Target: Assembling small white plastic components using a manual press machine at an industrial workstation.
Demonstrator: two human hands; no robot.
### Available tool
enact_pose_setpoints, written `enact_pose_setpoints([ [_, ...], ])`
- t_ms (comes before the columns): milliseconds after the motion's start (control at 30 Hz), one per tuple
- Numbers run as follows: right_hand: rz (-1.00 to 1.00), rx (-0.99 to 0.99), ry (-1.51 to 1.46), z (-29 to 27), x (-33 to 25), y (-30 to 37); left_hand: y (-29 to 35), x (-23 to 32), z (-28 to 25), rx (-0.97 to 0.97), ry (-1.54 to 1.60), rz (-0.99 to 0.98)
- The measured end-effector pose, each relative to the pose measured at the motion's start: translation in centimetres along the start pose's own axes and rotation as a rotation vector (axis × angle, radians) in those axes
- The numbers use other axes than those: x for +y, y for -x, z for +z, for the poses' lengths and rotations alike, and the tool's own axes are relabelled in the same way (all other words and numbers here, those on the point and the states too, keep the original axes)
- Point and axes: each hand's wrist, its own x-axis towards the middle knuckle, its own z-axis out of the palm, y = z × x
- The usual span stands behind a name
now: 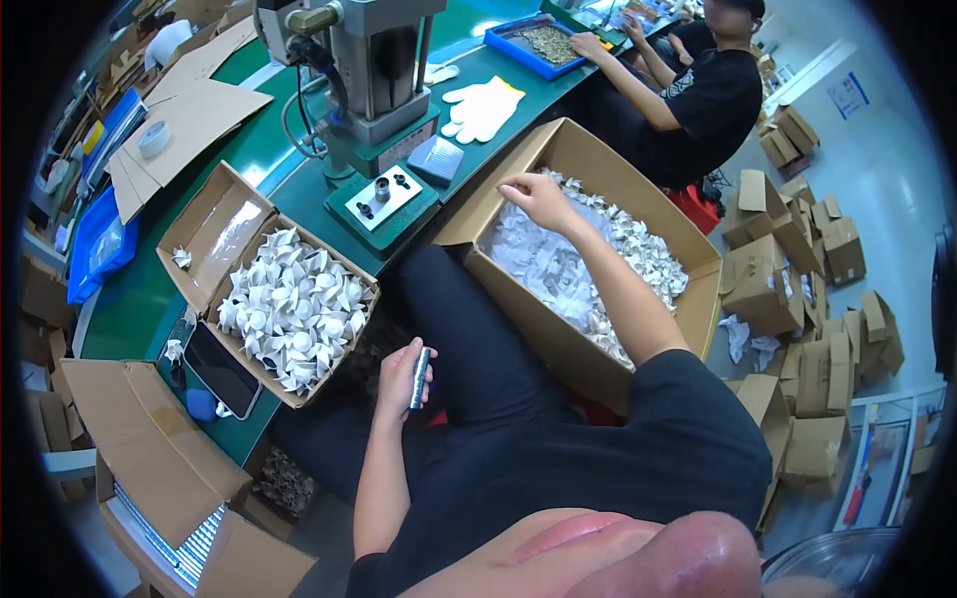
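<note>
My left hand (401, 381) is closed round a short, slim silvery-and-dark tube (419, 379), held upright above my lap. My right hand (539, 202) hovers at the near-left part of a large cardboard box (558, 145), its fingertips pinched together; whatever they hold, if anything, is too small to make out. Inside that box lie crumpled clear plastic (543, 259) and many white, star-like pieces (643, 244). A smaller open carton (214, 234) to my left is heaped with similar white finned pieces (294, 304). Between the boxes, a bench press (374, 80) stands over a metal plate with a round fixture (382, 194).
A white glove (481, 110) and a grey ribbed block (436, 159) lie on the green bench (339, 189). A phone (221, 369) rests by the carton. Lower left, an open box holds rows of silvery tubes (189, 548). A co-worker (698, 100) handles a blue tray (533, 45).
</note>
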Motion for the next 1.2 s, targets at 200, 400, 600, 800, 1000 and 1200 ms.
enact_pose_setpoints([
  [200,-0.039,0.272,-0.122,3.4,2.0,0.4,-0.8,-0.5,0.6,0.006,0.000,-0.022],
  [400,0.297,0.174,0.478,-0.3,-3.6,-5.9,-0.2,-0.9,-0.4,0.067,0.008,-0.020],
  [600,0.062,0.185,0.173,0.9,-2.5,-10.0,-0.8,-0.9,0.0,0.071,-0.010,-0.030],
  [800,-0.223,0.420,0.030,4.1,-3.5,-5.9,-0.1,-0.6,-0.6,0.098,0.002,-0.060],
  [1000,-0.212,0.822,0.239,-0.1,7.1,-1.0,-0.3,-0.3,-0.3,0.068,-0.003,-0.044],
  [1200,0.222,0.409,0.701,0.8,16.9,7.2,-0.5,-0.2,0.1,0.050,-0.007,-0.060],
])
